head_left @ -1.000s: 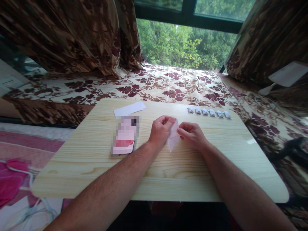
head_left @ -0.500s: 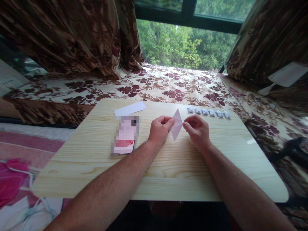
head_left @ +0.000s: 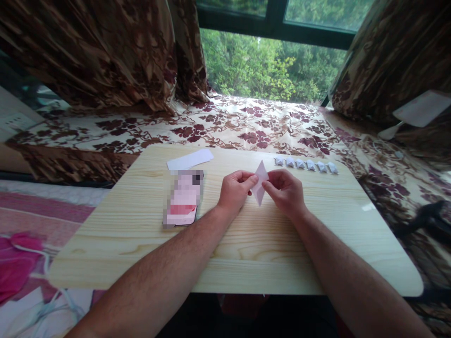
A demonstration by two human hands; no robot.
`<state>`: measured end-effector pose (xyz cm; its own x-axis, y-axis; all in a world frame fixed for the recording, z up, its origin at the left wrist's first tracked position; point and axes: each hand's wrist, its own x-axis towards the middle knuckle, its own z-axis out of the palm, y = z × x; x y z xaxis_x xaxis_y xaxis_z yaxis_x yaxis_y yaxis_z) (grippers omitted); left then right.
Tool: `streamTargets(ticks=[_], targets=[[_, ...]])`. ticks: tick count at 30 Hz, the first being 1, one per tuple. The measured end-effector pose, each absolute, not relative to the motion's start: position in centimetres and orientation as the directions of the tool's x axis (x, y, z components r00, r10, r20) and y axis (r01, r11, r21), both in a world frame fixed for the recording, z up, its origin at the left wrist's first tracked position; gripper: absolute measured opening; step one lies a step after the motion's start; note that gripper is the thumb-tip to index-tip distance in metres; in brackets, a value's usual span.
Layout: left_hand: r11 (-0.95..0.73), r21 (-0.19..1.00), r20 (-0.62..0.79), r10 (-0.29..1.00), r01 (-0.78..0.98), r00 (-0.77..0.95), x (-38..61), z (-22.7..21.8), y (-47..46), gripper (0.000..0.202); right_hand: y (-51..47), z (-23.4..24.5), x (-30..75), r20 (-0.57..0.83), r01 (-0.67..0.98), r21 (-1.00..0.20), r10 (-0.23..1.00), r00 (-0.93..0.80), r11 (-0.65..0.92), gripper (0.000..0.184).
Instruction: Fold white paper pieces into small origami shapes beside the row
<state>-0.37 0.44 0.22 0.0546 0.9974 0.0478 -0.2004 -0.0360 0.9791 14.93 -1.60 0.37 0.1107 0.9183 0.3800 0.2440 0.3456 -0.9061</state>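
Observation:
A small white folded paper, shaped like a tall diamond, is held upright above the table between both hands. My left hand pinches its left side between thumb and fingers. On the opposite side my right hand is closed on the right edge, its thumb lying on the paper's front. The fingers behind the paper are partly hidden. Beyond my right hand, several small folded paper pieces stand in a row near the table's far edge.
White paper strips lie at the far left of the wooden table. Nearer stands a pixelated phone, lying flat left of my left forearm. A flowered cloth covers the ledge behind. A white lamp is at the right.
My right hand has moved slightly left and now grips the paper's right side with its thumb on the front. The paper has turned a little; my left hand keeps its pinch.

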Motion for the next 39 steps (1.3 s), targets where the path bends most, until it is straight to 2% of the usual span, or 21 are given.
streamTargets(ticks=[4,11,26,32,39], targets=[[-0.026,0.984,0.037,0.998,-0.178,0.06,-0.4,0.4,0.4,0.029,-1.6,0.4,14.9,0.374,0.235,-0.911,0.92,0.121,0.339,0.034],[0.025,0.984,-0.012,0.997,-0.176,0.074,-0.3,0.5,0.3,0.029,-1.9,0.6,14.8,0.425,0.302,-0.88,0.892,0.157,0.366,0.025],[0.022,0.985,-0.004,0.994,-0.169,0.105,-0.2,0.6,0.1,0.03,-2.1,0.8,14.5,0.482,0.39,-0.838,0.853,0.201,0.381,0.018],[-0.037,0.996,0.042,0.998,-0.081,0.056,-0.2,0.7,0.0,0.025,-2.3,0.9,14.4,0.537,0.467,-0.782,0.827,0.166,0.414,0.018],[-0.011,0.995,0.02,0.996,-0.099,0.091,-0.1,0.9,-0.1,0.024,-2.7,1.6,14.4,0.62,0.593,-0.676,0.772,0.137,0.438,0.02]])
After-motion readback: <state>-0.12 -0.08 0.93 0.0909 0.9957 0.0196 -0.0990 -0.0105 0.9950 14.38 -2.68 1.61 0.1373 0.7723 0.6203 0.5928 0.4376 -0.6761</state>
